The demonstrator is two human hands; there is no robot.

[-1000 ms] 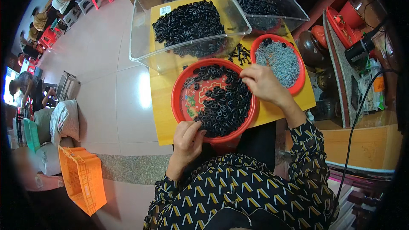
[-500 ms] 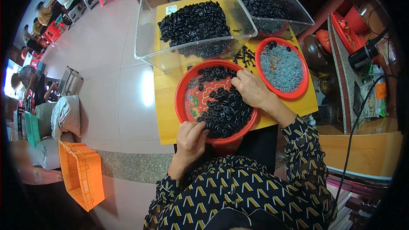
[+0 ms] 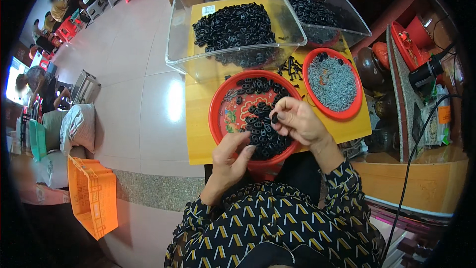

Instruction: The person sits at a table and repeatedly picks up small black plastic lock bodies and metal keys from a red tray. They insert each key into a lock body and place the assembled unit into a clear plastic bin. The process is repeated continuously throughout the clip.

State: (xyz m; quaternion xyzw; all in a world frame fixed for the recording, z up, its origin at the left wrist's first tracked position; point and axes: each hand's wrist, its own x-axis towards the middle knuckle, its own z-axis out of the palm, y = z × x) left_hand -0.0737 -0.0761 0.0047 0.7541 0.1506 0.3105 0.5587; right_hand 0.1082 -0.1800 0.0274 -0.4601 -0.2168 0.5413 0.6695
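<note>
Black piece (image 3: 274, 117) is being pinched by right hand (image 3: 303, 123), thumb against finger, over red tray (image 3: 213, 111) | left hand (image 3: 229, 156) is being held parted, nothing visibly gripped, lower left of piece | long axis: cannot tell

Wearing a black blouse (image 3: 275, 216) covered in white and mustard V-like marks, pretty busy tbh. Got matching long sleeves (image 3: 342, 182), plus a plain black section (image 3: 265, 257) nearest the camera.

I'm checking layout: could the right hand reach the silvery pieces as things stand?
Probably yes: the silvery pieces lie mostly uncovered in a red tray close by, though the right hand holds a black piece.
</note>
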